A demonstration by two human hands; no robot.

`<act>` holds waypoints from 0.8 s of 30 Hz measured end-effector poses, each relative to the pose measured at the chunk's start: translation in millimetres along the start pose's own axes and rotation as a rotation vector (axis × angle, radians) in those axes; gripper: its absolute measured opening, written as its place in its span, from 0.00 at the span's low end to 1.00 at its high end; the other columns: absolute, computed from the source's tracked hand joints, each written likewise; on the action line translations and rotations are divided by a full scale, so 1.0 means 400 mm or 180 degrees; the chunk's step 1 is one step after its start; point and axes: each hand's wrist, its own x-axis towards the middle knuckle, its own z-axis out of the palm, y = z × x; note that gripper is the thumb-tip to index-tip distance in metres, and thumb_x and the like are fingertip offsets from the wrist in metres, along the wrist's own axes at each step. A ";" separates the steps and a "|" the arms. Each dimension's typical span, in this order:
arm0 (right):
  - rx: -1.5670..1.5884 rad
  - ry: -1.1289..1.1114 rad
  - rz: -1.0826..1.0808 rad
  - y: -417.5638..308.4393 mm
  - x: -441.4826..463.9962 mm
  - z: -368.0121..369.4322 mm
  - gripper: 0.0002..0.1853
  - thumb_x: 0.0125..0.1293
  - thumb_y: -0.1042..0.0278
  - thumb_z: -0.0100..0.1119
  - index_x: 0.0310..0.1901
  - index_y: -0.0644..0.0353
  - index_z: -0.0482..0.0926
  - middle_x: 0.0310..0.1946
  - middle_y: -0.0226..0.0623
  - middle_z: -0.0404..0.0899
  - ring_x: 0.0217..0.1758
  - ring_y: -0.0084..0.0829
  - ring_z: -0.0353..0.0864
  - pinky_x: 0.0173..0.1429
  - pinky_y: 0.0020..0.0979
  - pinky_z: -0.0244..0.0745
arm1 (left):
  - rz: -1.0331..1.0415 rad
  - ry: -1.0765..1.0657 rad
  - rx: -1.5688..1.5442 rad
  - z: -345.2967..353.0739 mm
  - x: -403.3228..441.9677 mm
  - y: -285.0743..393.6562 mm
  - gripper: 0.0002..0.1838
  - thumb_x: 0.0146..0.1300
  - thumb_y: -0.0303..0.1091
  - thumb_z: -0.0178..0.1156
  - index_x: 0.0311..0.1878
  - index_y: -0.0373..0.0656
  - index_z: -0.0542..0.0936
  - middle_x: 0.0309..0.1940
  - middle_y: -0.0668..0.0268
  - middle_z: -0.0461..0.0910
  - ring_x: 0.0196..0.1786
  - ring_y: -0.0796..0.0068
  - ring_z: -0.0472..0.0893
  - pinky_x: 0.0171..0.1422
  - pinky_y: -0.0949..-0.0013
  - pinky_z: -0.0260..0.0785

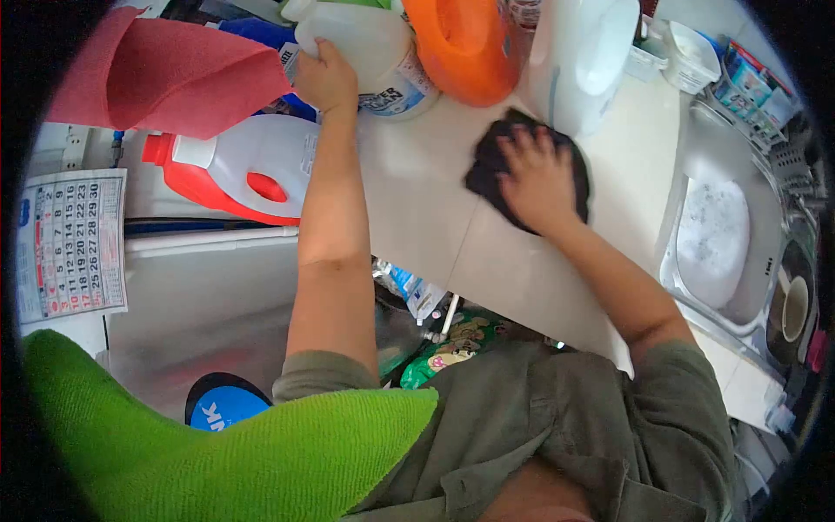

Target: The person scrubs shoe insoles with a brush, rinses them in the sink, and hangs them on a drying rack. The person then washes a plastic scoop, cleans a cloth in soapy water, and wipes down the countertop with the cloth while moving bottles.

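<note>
My left hand (326, 80) is closed against the near side of a translucent white plastic jug (352, 43); its thumb shows, but most of its fingers are hidden. The jug carries a blue and white label and stands on the light countertop (417, 200). My right hand (537, 174) presses a bunched black cloth (487, 170) onto the countertop, its fingers spread over the top. An orange jug (465, 48) and a large white bottle (583, 61) stand just beyond the cloth.
A sink (757, 296) with suds lies to the right, beside a wire basket (757, 100). At left are a red-capped detergent bottle (235, 165), a red cloth (174, 74) and a calendar (74, 244). A green cloth (243, 452) fills the lower left foreground.
</note>
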 end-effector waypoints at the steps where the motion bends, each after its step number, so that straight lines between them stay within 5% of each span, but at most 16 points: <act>1: 0.0022 0.0103 0.0161 0.055 -0.041 -0.007 0.26 0.58 0.57 0.49 0.59 0.54 0.65 0.63 0.38 0.59 0.67 0.40 0.54 0.64 0.53 0.49 | 0.0109 -0.0217 -0.0058 -0.012 0.000 -0.001 0.24 0.59 0.47 0.48 0.31 0.29 0.75 0.26 0.46 0.77 0.31 0.45 0.76 0.36 0.51 0.67; 3: -0.0190 0.0018 0.0310 0.171 -0.103 -0.055 0.26 0.54 0.67 0.51 0.58 0.57 0.65 0.61 0.38 0.61 0.66 0.42 0.55 0.64 0.50 0.51 | 0.0096 -0.0273 -0.0123 -0.005 0.002 -0.007 0.25 0.59 0.48 0.47 0.31 0.29 0.75 0.27 0.45 0.77 0.32 0.45 0.76 0.37 0.51 0.67; 6: -0.0204 0.1006 0.0536 0.364 -0.164 -0.063 0.22 0.50 0.78 0.48 0.51 0.70 0.69 0.55 0.49 0.66 0.60 0.49 0.62 0.63 0.44 0.56 | -0.0040 -0.0570 -0.0272 -0.011 -0.006 -0.028 0.24 0.59 0.47 0.50 0.36 0.28 0.72 0.31 0.46 0.76 0.36 0.46 0.76 0.41 0.53 0.67; 9: -0.0266 0.1196 0.0744 0.484 -0.170 -0.096 0.17 0.50 0.83 0.44 0.44 0.69 0.74 0.48 0.51 0.71 0.52 0.48 0.69 0.58 0.37 0.64 | 0.0107 -0.0683 -0.1091 -0.113 -0.059 0.027 0.23 0.57 0.43 0.55 0.43 0.29 0.68 0.41 0.44 0.73 0.45 0.48 0.73 0.50 0.55 0.63; 11: -0.0391 0.1274 0.0908 0.487 -0.158 -0.170 0.17 0.50 0.83 0.44 0.43 0.68 0.75 0.48 0.51 0.72 0.51 0.48 0.70 0.57 0.37 0.65 | 0.1248 0.0187 -0.0559 -0.152 -0.102 0.038 0.24 0.55 0.39 0.58 0.50 0.33 0.64 0.50 0.47 0.67 0.54 0.49 0.67 0.57 0.56 0.57; 13: 0.0361 0.1270 0.0995 0.368 -0.148 -0.226 0.16 0.50 0.84 0.43 0.42 0.67 0.76 0.47 0.51 0.73 0.50 0.48 0.70 0.54 0.37 0.67 | 0.1395 -0.0125 -0.0789 -0.209 -0.156 0.070 0.23 0.55 0.39 0.58 0.49 0.34 0.66 0.52 0.47 0.65 0.56 0.49 0.64 0.59 0.55 0.54; 15: 0.0478 0.1387 0.0208 0.260 -0.125 -0.163 0.13 0.47 0.83 0.45 0.37 0.71 0.74 0.41 0.53 0.73 0.47 0.49 0.70 0.50 0.39 0.68 | 0.1570 -0.0481 -0.1064 -0.252 -0.208 0.120 0.22 0.55 0.38 0.58 0.49 0.35 0.67 0.54 0.47 0.63 0.58 0.49 0.61 0.61 0.55 0.51; 18: 0.0441 0.0032 -0.0255 -0.047 -0.106 -0.114 0.12 0.48 0.78 0.46 0.36 0.72 0.72 0.35 0.52 0.71 0.40 0.46 0.70 0.48 0.45 0.64 | 0.1444 -0.1054 -0.1428 -0.251 -0.246 0.210 0.18 0.55 0.34 0.59 0.46 0.34 0.70 0.56 0.50 0.63 0.58 0.54 0.62 0.62 0.59 0.53; 19: -0.0344 -0.0346 -0.0943 -0.130 -0.098 -0.038 0.11 0.50 0.75 0.47 0.35 0.70 0.73 0.37 0.51 0.71 0.41 0.43 0.71 0.46 0.46 0.66 | 0.1409 -0.1114 -0.1630 -0.232 -0.251 0.239 0.18 0.55 0.34 0.59 0.46 0.34 0.70 0.55 0.51 0.64 0.57 0.56 0.64 0.61 0.60 0.55; 20: 0.0543 -0.0669 -0.0773 -0.209 -0.100 0.006 0.14 0.52 0.69 0.47 0.39 0.68 0.74 0.42 0.49 0.72 0.48 0.42 0.70 0.50 0.48 0.66 | 0.1381 -0.1169 -0.1821 -0.210 -0.252 0.270 0.19 0.55 0.33 0.59 0.47 0.34 0.70 0.54 0.52 0.64 0.56 0.57 0.65 0.59 0.61 0.57; 22: 0.0406 -0.0447 -0.1476 -0.308 -0.143 0.052 0.18 0.53 0.67 0.48 0.45 0.64 0.74 0.49 0.45 0.71 0.56 0.40 0.65 0.55 0.55 0.61 | 0.1181 -0.1129 -0.1961 -0.168 -0.260 0.349 0.21 0.54 0.39 0.60 0.46 0.34 0.70 0.52 0.49 0.65 0.56 0.53 0.65 0.58 0.59 0.57; 24: 0.0644 -0.0003 -0.1388 -0.297 -0.176 0.088 0.19 0.53 0.66 0.48 0.48 0.62 0.73 0.52 0.43 0.69 0.59 0.39 0.63 0.57 0.59 0.56 | 0.0527 -0.1202 -0.1806 -0.145 -0.262 0.420 0.20 0.54 0.37 0.60 0.44 0.32 0.71 0.46 0.53 0.71 0.51 0.59 0.70 0.56 0.63 0.60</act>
